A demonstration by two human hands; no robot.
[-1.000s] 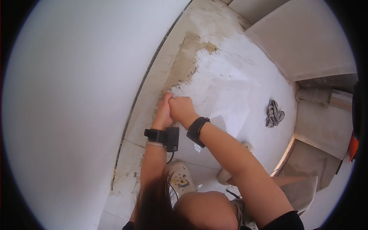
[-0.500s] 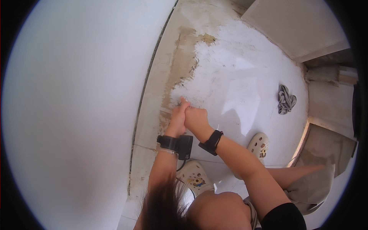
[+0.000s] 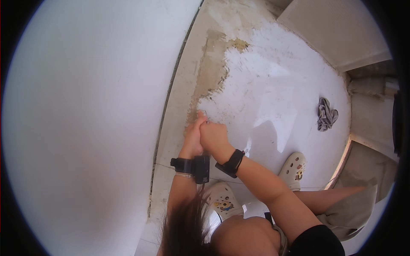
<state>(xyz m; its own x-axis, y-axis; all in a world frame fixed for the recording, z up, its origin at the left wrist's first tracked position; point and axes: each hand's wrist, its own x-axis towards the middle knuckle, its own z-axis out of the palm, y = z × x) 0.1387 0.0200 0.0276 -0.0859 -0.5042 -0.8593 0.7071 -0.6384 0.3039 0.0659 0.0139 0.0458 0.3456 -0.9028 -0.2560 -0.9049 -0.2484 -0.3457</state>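
Floor work's partway, by my read. White floor [image 3: 256, 81] shows over most of the middle and right; I'd count that as done, bar some dark specks and smears. Left over: the brown patch [image 3: 212, 62], a ragged strip on the left side, between the white area and the white panel [image 3: 85, 128], plus a darker tan spot [image 3: 239, 44] at its upper right end. Paler tan film also runs along the panel side, so that edge looks unfinished too. Left hand [image 3: 193, 137] and right hand [image 3: 215, 135] are pressed together at the patch's lower end, left index pointing ahead. Small shiny piece [image 3: 204, 113] shows at the fingertips, likely a tool edge, mostly hidden. Right looks curled, but can't tell how tightly either hand is closed, or on what. Grey rag [image 3: 327, 115] lies crumpled on the floor, well off to the right.
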